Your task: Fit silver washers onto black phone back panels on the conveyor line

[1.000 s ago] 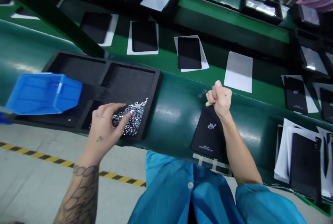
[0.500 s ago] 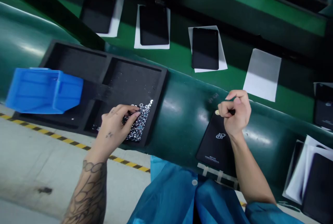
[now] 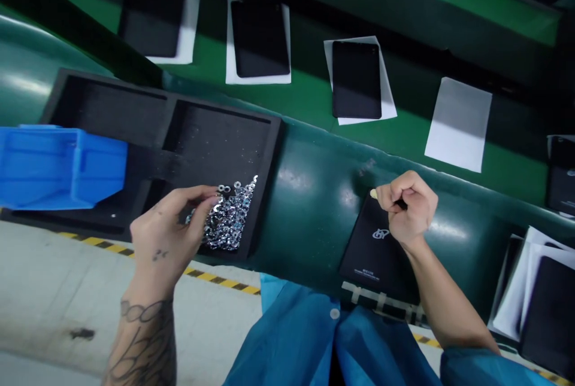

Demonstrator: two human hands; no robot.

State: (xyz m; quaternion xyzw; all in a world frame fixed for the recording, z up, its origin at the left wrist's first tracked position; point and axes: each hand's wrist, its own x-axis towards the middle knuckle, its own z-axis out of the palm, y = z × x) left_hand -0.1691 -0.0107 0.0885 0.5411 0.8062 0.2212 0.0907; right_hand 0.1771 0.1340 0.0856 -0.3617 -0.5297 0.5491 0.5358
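Note:
My left hand (image 3: 168,227) reaches into a compartment of the dark tray (image 3: 276,134), thumb and forefinger pinched at the edge of a heap of small shiny metal rings (image 3: 229,218). Whatever is between those fingertips is too small to make out. Curled almost into a fist, my right hand (image 3: 411,206) is over the upper corner of a flat black tablet-like case (image 3: 372,248) with a white logo. A small pale-yellow spot (image 3: 373,193) shows at that corner, beside the fingers. Anything inside this hand is hidden.
A blue plastic bin (image 3: 101,167) rests on the tray's left side. Behind, on the green surface, black tablet-like cases (image 3: 357,81) lie on white sheets, with one bare white sheet (image 3: 458,125). More sheets and cases (image 3: 550,314) are stacked at right.
My left hand has drawn back left from the rings, uncovering more of the heap. My right hand has turned, its fingers curling tighter by the case's corner. The view has shifted slightly.

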